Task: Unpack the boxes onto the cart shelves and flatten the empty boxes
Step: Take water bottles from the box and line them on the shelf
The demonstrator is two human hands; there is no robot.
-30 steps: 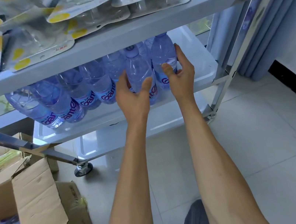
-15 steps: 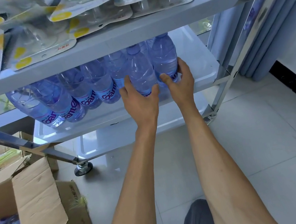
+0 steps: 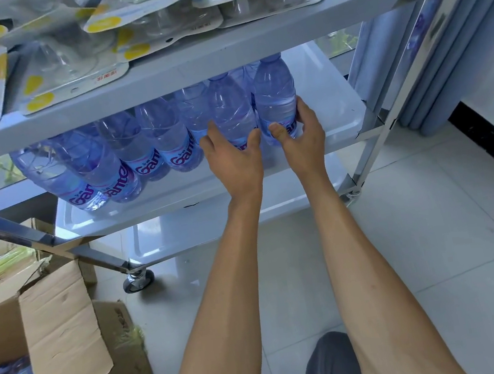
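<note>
Bottles [image 3: 148, 144] stand in a row on the cart's middle shelf [image 3: 329, 102]. Left hand [image 3: 233, 160] and right hand [image 3: 302, 136] each curl around an end bottle, setting it down. Next, probably release and reach to the box [image 3: 57, 323] at 8 o'clock, where more bottles lie.

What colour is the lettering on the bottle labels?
Magenta-pink lettering on the bottle labels, in the head view.

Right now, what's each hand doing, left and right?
Left hand: grips a water bottle on the cart's middle shelf.
Right hand: grips the neighbouring end bottle.
</note>
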